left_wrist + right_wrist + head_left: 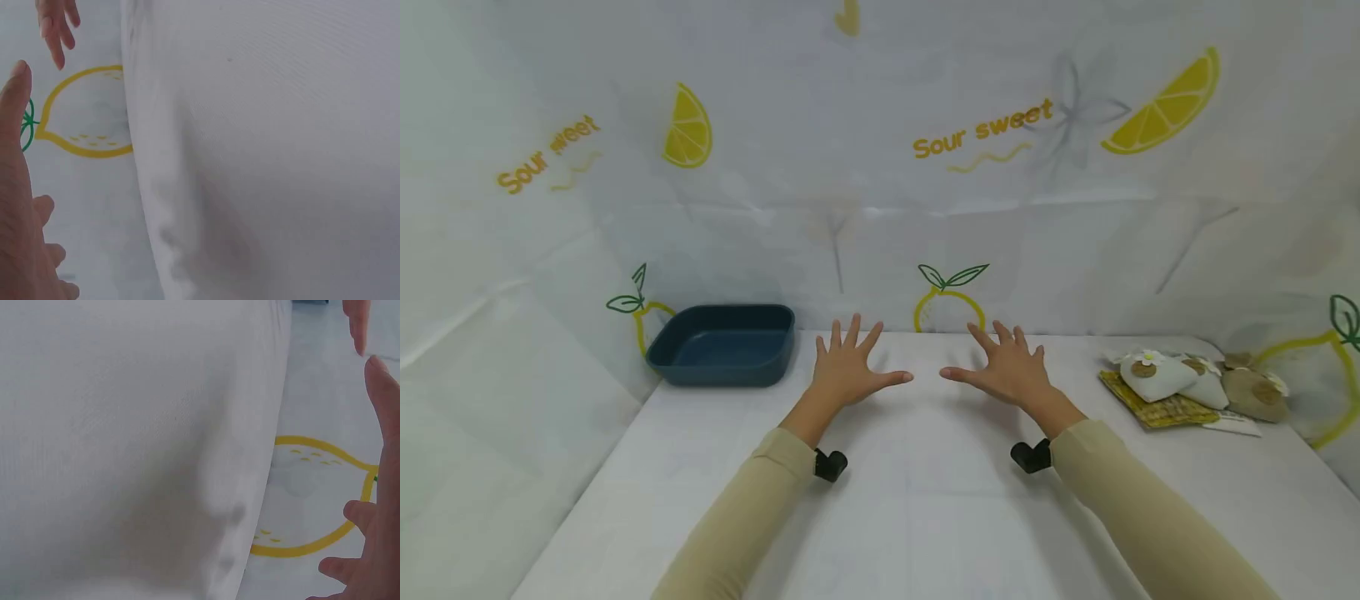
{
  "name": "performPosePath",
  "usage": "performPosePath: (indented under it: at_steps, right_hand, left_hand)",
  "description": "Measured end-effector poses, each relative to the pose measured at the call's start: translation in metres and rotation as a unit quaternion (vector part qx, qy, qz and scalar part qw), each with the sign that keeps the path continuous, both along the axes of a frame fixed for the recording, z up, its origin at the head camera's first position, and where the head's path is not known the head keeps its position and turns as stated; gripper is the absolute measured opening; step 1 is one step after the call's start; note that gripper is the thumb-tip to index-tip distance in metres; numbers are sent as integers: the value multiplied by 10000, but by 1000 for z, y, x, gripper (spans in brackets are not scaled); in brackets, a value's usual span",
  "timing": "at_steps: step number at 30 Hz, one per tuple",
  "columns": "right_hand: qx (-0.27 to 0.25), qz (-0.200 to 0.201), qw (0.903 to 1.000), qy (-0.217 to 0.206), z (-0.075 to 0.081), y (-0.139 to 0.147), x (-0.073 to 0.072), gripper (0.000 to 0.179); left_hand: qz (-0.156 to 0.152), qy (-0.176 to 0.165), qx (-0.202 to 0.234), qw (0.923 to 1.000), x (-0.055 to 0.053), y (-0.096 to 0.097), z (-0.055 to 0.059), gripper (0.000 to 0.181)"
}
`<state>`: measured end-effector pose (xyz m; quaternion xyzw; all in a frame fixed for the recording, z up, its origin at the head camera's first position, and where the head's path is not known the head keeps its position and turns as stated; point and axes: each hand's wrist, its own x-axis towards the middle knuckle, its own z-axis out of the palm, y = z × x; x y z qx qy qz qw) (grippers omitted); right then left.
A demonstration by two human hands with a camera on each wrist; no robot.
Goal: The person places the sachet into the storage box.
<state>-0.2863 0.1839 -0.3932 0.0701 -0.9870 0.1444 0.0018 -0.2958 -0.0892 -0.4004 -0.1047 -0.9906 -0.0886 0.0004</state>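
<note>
The left hand [846, 375] is hovering over the table [917, 517], spreading wide and grasping nothing, with a blue bin [718, 375] sitting near it on the left. The right hand [1011, 372] is also stretching wide, touching nothing, while 2 white bags [1153, 377] and 1 brown bag [1253, 395] are lying to its right with a yellow packet [1161, 412].

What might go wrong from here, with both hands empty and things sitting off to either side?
The blue tub sits near the left edge of the white table, so a leftward sweep of the left hand might knock it.
The small bags crowd together partly over a yellow packet; if the right hand grabs one, others could shift.
</note>
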Motion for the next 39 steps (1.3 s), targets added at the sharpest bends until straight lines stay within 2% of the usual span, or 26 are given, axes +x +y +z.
performPosePath:
  at_steps: [5, 11, 14, 18, 20, 21, 23, 27, 31, 36, 39]
  right_hand:
    - [-644, 274, 9974, 151, -2, -19, 0, 103]
    - [-1681, 524, 9843, 86, -2, -50, 1, 102]
    - [-2257, 568, 9725, -75, -6, -68, 3, 103]
    - [-2892, 598, 9551, -225, -10, -91, 5, 102]
    - [-3080, 608, 9491, -244, -11, -103, 4, 100]
    - [-3129, 626, 9474, -221, -12, -109, 3, 100]
    - [-3204, 671, 9448, -161, -15, -120, 2, 100]
    - [-3320, 711, 9406, -24, -23, -139, 0, 98]
    - [-3606, 646, 9305, -49, -25, -160, -5, 94]
    - [-3889, 627, 9190, -130, -28, -181, -11, 92]
    - [-3954, 703, 9155, -245, -32, -193, -15, 91]
  left_hand:
    - [-199, 452, 162, 9986, 22, -34, 0, 104]
    - [-199, 1001, 542, 9933, 40, -83, 7, 108]
    - [14, 1252, 726, 9895, 49, -113, 9, 105]
    - [538, 1459, 1246, 9800, 57, -155, 6, 100]
    - [870, 1532, 1744, 9688, 59, -171, 4, 99]
    - [1023, 1598, 2026, 9607, 59, -178, 2, 98]
    - [1343, 1748, 2634, 9392, 61, -188, -1, 96]
    - [1826, 2242, 3566, 8884, 59, -202, -8, 89]
    - [2251, 2295, 4113, 8529, 47, -217, -10, 89]
    - [2860, 2023, 4483, 8224, 37, -234, -14, 94]
    - [3023, 1800, 4454, 8233, 35, -242, -17, 88]
